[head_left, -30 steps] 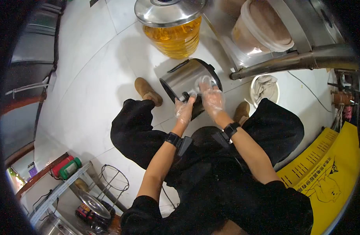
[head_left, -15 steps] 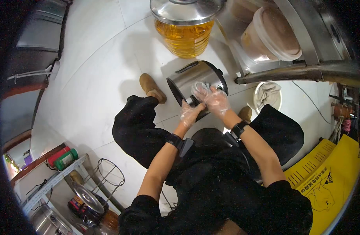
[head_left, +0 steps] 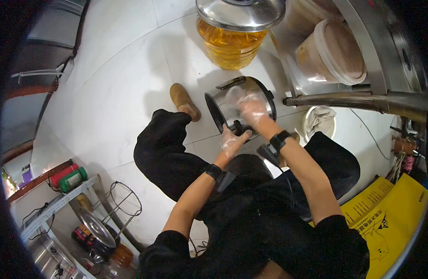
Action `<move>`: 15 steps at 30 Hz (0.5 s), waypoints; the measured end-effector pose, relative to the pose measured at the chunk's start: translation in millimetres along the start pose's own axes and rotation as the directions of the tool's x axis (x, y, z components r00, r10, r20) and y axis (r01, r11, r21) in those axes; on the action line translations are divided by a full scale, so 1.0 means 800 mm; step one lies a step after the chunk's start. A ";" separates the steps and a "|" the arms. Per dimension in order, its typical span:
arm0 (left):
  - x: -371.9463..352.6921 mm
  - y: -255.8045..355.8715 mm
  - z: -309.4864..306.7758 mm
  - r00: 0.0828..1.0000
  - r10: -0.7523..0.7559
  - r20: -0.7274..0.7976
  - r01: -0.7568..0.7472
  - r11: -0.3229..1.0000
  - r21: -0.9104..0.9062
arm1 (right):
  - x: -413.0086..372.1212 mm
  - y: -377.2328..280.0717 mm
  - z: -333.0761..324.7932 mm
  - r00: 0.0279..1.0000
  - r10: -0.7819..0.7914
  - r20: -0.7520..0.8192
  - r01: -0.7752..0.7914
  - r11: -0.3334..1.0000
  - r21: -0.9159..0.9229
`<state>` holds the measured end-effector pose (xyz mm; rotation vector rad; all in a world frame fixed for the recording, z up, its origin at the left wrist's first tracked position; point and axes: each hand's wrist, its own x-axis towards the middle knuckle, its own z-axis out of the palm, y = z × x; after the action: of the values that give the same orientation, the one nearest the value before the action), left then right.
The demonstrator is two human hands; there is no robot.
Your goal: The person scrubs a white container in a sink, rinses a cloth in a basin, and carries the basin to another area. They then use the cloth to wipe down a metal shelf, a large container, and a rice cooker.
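Note:
A steel cylindrical pot body with black rims (head_left: 218, 96) lies on its side on the floor between my feet. My left hand (head_left: 233, 141), in a clear plastic glove, grips its near edge beside a black fitting. Over the upper steel side is my right hand (head_left: 253, 108), gloved too and blurred by motion. Something pale, perhaps a cloth, shows at its fingers, but the blur hides its outline.
Beyond the pot stands a jar of yellow liquid (head_left: 230, 46) under a steel lid (head_left: 242, 16). At right are a lidded tub (head_left: 332, 53), a metal rack leg (head_left: 353, 100) and a white bucket with cloth (head_left: 319, 122). A wire stand (head_left: 125, 200) is at lower left.
My right hand has moved up and left over the pot's side, off the black fitting. My left hand stays at the near edge. The whole view has shifted slightly.

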<state>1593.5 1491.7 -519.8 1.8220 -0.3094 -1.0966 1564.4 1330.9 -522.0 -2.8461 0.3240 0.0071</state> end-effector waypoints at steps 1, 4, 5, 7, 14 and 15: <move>0.006 -0.016 0.002 0.999 0.029 0.034 -0.027 0.999 -0.047 | 0.001 -0.019 -0.009 0.998 0.020 0.066 -0.019 1.000 -0.006; -0.001 -0.027 0.002 0.999 0.034 -0.006 -0.033 0.996 0.081 | -0.008 -0.021 -0.045 0.989 0.060 0.135 -0.069 0.995 0.067; -0.005 -0.015 0.000 1.000 -0.017 -0.017 0.019 0.984 0.178 | -0.013 -0.007 -0.048 0.986 0.117 0.120 -0.129 0.987 0.099; -0.011 0.007 -0.006 0.999 -0.035 0.029 0.031 0.991 0.130 | -0.029 0.030 -0.020 0.974 0.154 0.166 -0.144 0.987 -0.074; 0.059 -0.013 -0.034 0.925 -0.311 0.217 0.364 0.890 -0.275 | -0.081 0.013 -0.015 0.974 0.203 0.100 -0.194 0.976 -0.097; 0.073 -0.041 -0.032 0.908 -0.325 0.264 0.404 0.844 -0.352 | -0.090 0.008 -0.010 0.986 0.167 0.024 -0.164 0.983 -0.084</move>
<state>1638.6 1487.6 -575.3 1.4350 0.1593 -1.4889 1492.4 1339.0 -513.7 -2.8874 0.5653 0.1005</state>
